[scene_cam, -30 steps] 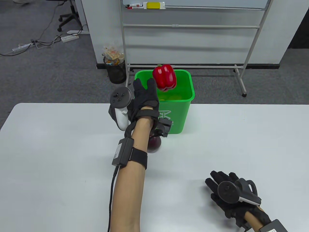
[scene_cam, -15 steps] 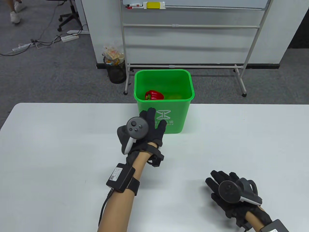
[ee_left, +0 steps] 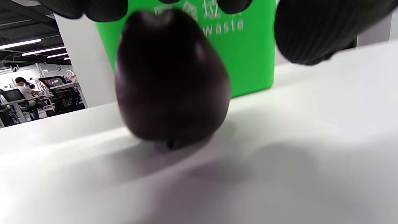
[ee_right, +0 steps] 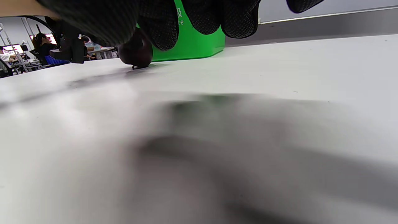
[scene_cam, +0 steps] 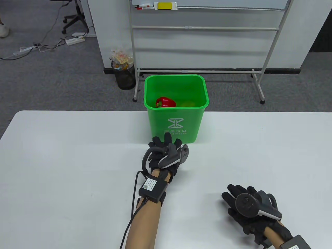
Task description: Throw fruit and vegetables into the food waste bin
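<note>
A green food waste bin (scene_cam: 176,124) stands at the far edge of the white table (scene_cam: 64,155). A red bell pepper (scene_cam: 165,102) lies inside it beside something yellow (scene_cam: 188,104). My left hand (scene_cam: 166,147) is just in front of the bin, spread over a dark purple round fruit that it hides in the table view. In the left wrist view the fruit (ee_left: 171,81) stands on the table with fingertips (ee_left: 102,7) at its top and the thumb (ee_left: 311,34) apart to the right. My right hand (scene_cam: 238,199) rests flat on the table at the lower right, holding nothing.
A black mesh wastebasket (scene_cam: 125,76) and a whiteboard stand (scene_cam: 207,39) are on the floor behind the table. The bin also shows in the right wrist view (ee_right: 192,43) with the dark fruit (ee_right: 136,54) in front of it.
The red pepper left my left hand and dropped into the bin. My left hand then pulled back and came down over the dark fruit. The right hand stayed still.
</note>
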The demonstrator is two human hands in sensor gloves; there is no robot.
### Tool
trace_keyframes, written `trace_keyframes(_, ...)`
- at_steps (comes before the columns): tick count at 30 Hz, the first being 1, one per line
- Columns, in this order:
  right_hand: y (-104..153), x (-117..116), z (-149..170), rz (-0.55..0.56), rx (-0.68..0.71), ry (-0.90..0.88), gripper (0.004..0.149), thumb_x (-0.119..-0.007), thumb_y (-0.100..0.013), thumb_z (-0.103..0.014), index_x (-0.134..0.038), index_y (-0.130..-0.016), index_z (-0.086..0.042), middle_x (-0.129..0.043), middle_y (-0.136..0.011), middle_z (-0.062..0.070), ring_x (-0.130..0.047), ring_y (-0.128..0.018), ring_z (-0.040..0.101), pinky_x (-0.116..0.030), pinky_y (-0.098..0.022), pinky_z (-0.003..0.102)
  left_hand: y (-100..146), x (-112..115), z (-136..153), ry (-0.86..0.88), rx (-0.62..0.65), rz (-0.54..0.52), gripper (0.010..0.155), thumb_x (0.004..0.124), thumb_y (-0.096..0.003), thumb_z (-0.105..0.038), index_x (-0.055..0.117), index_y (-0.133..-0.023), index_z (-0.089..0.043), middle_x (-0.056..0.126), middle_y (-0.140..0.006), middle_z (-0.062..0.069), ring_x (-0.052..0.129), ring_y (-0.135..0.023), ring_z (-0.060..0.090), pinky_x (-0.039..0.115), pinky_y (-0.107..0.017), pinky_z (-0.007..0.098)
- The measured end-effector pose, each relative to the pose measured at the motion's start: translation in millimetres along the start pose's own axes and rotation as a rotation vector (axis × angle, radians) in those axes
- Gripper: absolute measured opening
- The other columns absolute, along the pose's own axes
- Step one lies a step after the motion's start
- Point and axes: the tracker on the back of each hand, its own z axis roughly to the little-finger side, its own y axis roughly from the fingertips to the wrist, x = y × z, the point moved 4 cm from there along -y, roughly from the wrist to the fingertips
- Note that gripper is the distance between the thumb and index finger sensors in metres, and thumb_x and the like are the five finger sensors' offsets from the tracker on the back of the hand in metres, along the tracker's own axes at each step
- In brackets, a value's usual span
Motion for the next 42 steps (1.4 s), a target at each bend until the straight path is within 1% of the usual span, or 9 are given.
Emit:
trace_keyframes(5, -0.7, -1.1, -0.5, -0.001, 0.006, 0.005, 0.068, -0.072, -0.044, -0.044, -0.056, -0.105, -0.022, -0.041, -0.114, 0.011, -0.052, -0.109, 0.042, -0.038, -0.074, 0.073, -8.9, 22.4, 3.1, 0.023, -0.013, 0.057, 0.087, 0.087, -0.0366, -0.056, 0.037, -0.105, -0.036, 0.017, -0.115, 0.019, 0.058, -0.095, 0.07, 0.058, -0.066, 0.077)
trace_keyframes(20, -0.5, -1.4, -3.9, 0.003, 0.015, 0.018, 0.067, -0.072, -0.044, -0.044, -0.057, -0.105, -0.022, -0.041, -0.114, 0.011, -0.052, -0.109, 0.042, -0.038, -0.074, 0.073, 5.5, 19.9, 23.7, 0.28, 0.034, -0.059, 0.096, 0.105, -0.0265, -0.049, 0.044, -0.099, -0.033, 0.038, -0.11, 0.023, 0.081, -0.076, 0.061, 0.076, -0.055, 0.064)
trace_keyframes(25, -0.7, -3.3, -4.6, -0.002, 0.019, 0.027, 0.067, -0.072, -0.044, -0.044, -0.057, -0.105, -0.022, -0.042, -0.114, 0.011, -0.053, -0.109, 0.042, -0.039, -0.074, 0.073, 33.5, 25.1, 24.3, 0.715, 0.154, 0.026, 0.095, 0.097, -0.0307, -0.057, 0.041, -0.102, -0.029, 0.042, -0.109, 0.026, 0.087, -0.073, 0.058, 0.08, -0.052, 0.062)
trace_keyframes(30, -1.1, -6.0, -6.4, -0.014, 0.021, 0.028, 0.067, -0.072, -0.044, -0.044, -0.057, -0.105, -0.022, -0.042, -0.114, 0.011, -0.053, -0.109, 0.042, -0.039, -0.074, 0.073, 69.5, 51.8, -0.8, 1.464, 0.378, 0.326, 0.094, 0.08, -0.0372, -0.073, 0.038, -0.104, -0.022, 0.054, -0.103, 0.031, 0.097, -0.065, 0.047, 0.087, -0.045, 0.054)
trace_keyframes(34, -1.8, -7.9, -9.1, -0.021, 0.024, 0.034, 0.067, -0.072, -0.044, -0.044, -0.058, -0.105, -0.022, -0.043, -0.114, 0.011, -0.054, -0.108, 0.042, -0.039, -0.074, 0.072, 107.7, 54.7, -40.4, 1.824, 0.589, 0.515, 0.094, 0.073, -0.039, -0.079, 0.042, -0.104, -0.019, 0.061, -0.1, 0.032, 0.102, -0.06, 0.041, 0.09, -0.041, 0.049)
trace_keyframes(37, -1.8, -8.4, -10.9, -0.022, 0.028, 0.037, 0.067, -0.072, -0.044, -0.044, -0.058, -0.105, -0.022, -0.043, -0.114, 0.011, -0.054, -0.108, 0.042, -0.039, -0.074, 0.073, 127.7, 21.7, -61.7, 1.951, 0.766, 0.604, 0.094, 0.072, -0.0414, -0.079, 0.039, -0.106, -0.019, 0.058, -0.102, 0.032, 0.1, -0.063, 0.04, 0.09, -0.043, 0.048)
trace_keyframes(38, -1.8, -8.4, -11.8, -0.022, 0.03, 0.036, 0.067, -0.072, -0.044, -0.044, -0.058, -0.105, -0.022, -0.043, -0.114, 0.012, -0.054, -0.108, 0.042, -0.039, -0.074, 0.073, 128.0, -10.6, -62.3, 2.008, 0.837, 0.588, 0.095, 0.073, -0.0417, -0.078, 0.038, -0.107, -0.019, 0.058, -0.103, 0.032, 0.099, -0.064, 0.042, 0.088, -0.044, 0.05)
trace_keyframes(40, -1.9, -8.5, -12.9, -0.023, 0.032, 0.035, 0.067, -0.072, -0.044, -0.045, -0.058, -0.105, -0.022, -0.043, -0.114, 0.012, -0.054, -0.108, 0.042, -0.039, -0.074, 0.073, 111.3, -79.4, -45.6, 2.063, 0.933, 0.415, 0.095, 0.072, -0.0418, -0.078, 0.036, -0.107, -0.02, 0.055, -0.104, 0.03, 0.098, -0.066, 0.042, 0.087, -0.046, 0.049)
trace_keyframes(42, -2.3, -9.0, -14.0, -0.024, 0.033, 0.037, 0.067, -0.071, -0.044, -0.045, -0.058, -0.105, -0.022, -0.043, -0.114, 0.012, -0.054, -0.108, 0.042, -0.039, -0.074, 0.073, 80.8, -148.3, -10.5, 2.097, 0.864, 0.167, 0.094, 0.068, -0.0429, -0.079, 0.031, -0.107, -0.021, 0.051, -0.106, 0.029, 0.096, -0.07, 0.038, 0.087, -0.049, 0.047)
